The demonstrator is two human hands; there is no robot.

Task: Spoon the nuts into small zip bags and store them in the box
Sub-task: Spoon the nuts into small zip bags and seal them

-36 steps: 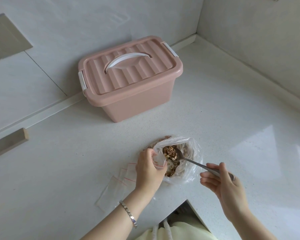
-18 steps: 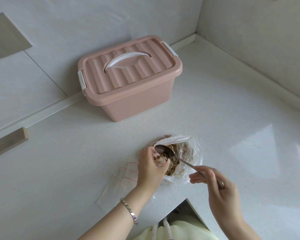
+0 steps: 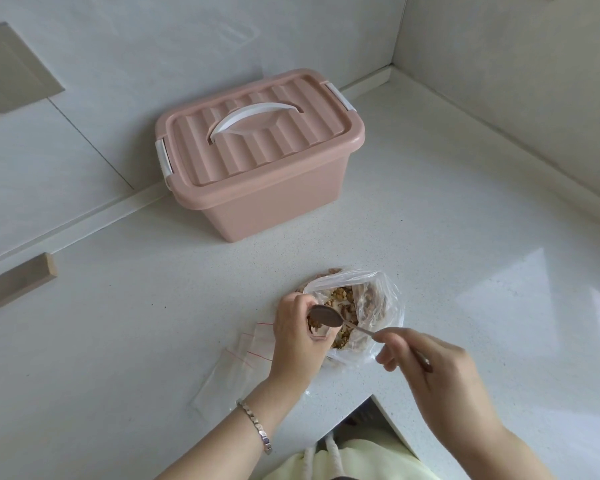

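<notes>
Spoon (image 3: 326,316) has moved since 1 s ago: then it sat loaded in the big clear bag (image 3: 381,306), now its bowl is turned over, back up, at the mouth of the small zip bag (image 3: 320,337). Right grip (image 3: 426,368) has shifted a little left with it. Left grip (image 3: 297,336) is in about the same spot.

Head view:
- **Left grip:** curled round the small zip bag, holding its mouth open. The red zip line shows by the thumb. Some nuts (image 3: 314,323) are visible inside, right under the spoon bowl.
- **Right grip:** pinches the spoon handle between thumb and fingers. The handle end pokes out behind the knuckles.
- **Big clear bag:** lies open on the counter (image 3: 465,254) close to the near edge, touching the left grip's right side, more nuts inside.
- **Empty zip bags (image 3: 229,368):** several, overlapping, flat on the counter left of the left grip, near the near edge.
- **Pink box (image 3: 274,202):** stands at the counter's far edge against the wall, well apart from the bags. Its lid (image 3: 257,147) is on, the white handle (image 3: 250,116) lies flat, and there are white clips (image 3: 163,157) at both ends.
- **Bracelet (image 3: 253,424):** on the left wrist.
</notes>
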